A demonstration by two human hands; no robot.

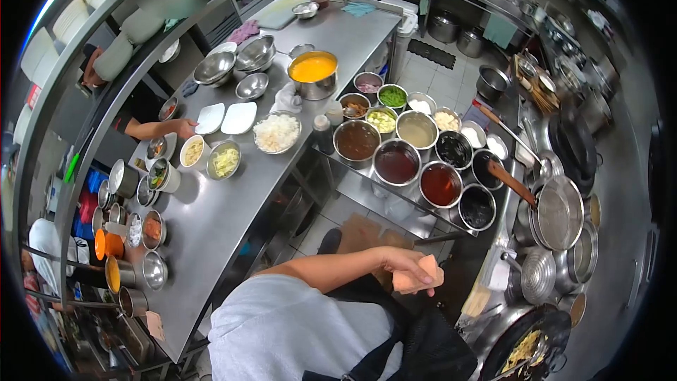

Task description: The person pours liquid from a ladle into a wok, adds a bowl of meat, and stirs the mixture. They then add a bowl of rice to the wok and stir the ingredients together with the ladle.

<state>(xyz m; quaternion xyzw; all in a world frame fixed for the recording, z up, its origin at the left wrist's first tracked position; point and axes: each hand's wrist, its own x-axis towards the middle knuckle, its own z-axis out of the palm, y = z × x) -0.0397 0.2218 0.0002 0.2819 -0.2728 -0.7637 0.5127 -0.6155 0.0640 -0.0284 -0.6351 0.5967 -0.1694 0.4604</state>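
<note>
My left hand [409, 267] is wrapped around a folded salmon-coloured cloth [407, 282], held in front of the dark apron, with the thumb pressed across it. The forearm reaches in from the left over the grey shirt. My right hand is out of sight. At the lower right, a dark wok [558, 324] holds yellowish food [523, 351] with a metal utensil in it. Ahead of my left hand stand several round metal containers of sauces, among them a red-brown one [441, 185] and a black one [477, 207].
The steel counter [211, 233] at left carries a rice bowl [276, 132], an orange-filled pot [313, 70], white plates [239, 118] and bowls. Another person's hand [185, 128] touches a plate there. Strainers [559, 213] and pans crowd the right side.
</note>
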